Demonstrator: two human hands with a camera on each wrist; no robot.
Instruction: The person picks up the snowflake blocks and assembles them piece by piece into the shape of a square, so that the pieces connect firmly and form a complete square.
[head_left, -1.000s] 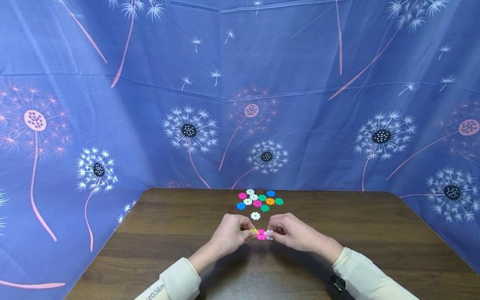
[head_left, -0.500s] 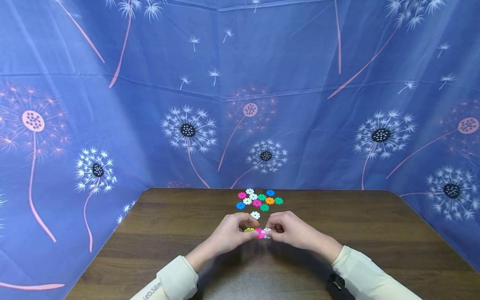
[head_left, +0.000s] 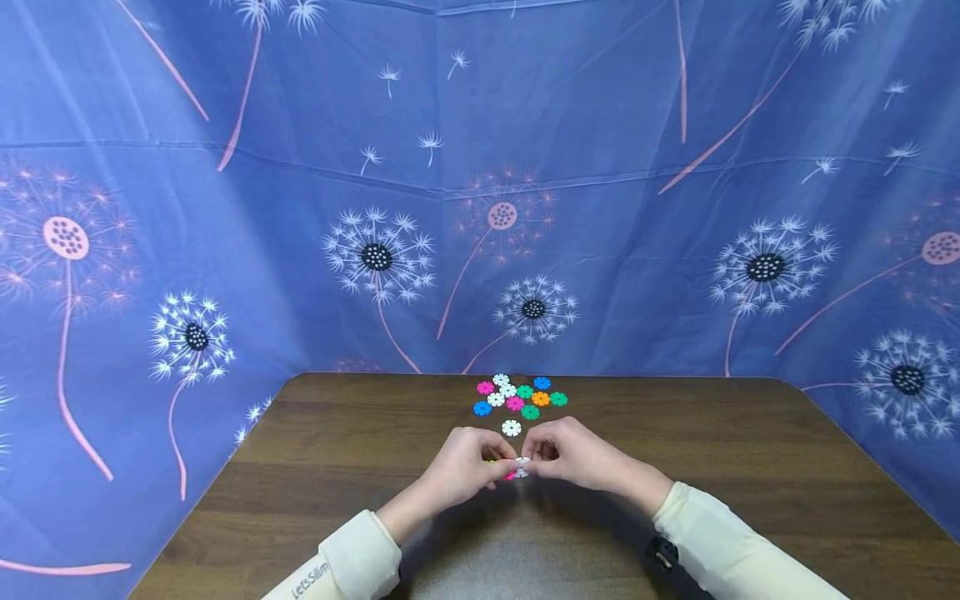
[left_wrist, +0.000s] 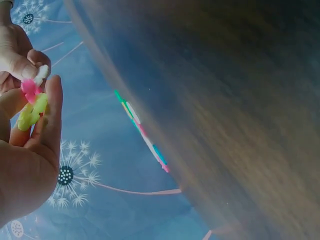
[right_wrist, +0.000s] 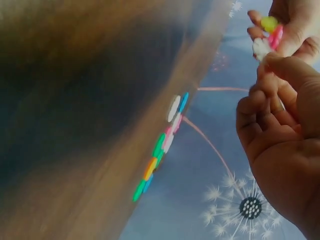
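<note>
Three flower-shaped, notched plastic discs are joined in a row between the hands. The yellow disc (left_wrist: 33,112) lies at the left hand's end, the pink disc (left_wrist: 30,90) in the middle, the white disc (right_wrist: 261,48) at the right. My left hand (head_left: 465,463) grips the row at the yellow and pink discs, its thumb covering much of them in the head view. Thumb and fingertips of my right hand (head_left: 573,451) pinch the white disc's edge. Both wrist views show the row held up above the table.
Several loose discs lie toward the back of the wooden table (head_left: 337,467), among them an orange disc (head_left: 541,399) and a blue disc (head_left: 482,408). A lone white disc (head_left: 512,428) sits just beyond the hands. A blue dandelion-print cloth (head_left: 630,250) hangs behind.
The joined row and right hand have shifted slightly left. The left hand briefly loosened around the yellow disc, then its thumb and fingers closed farther along, over the pink one.
</note>
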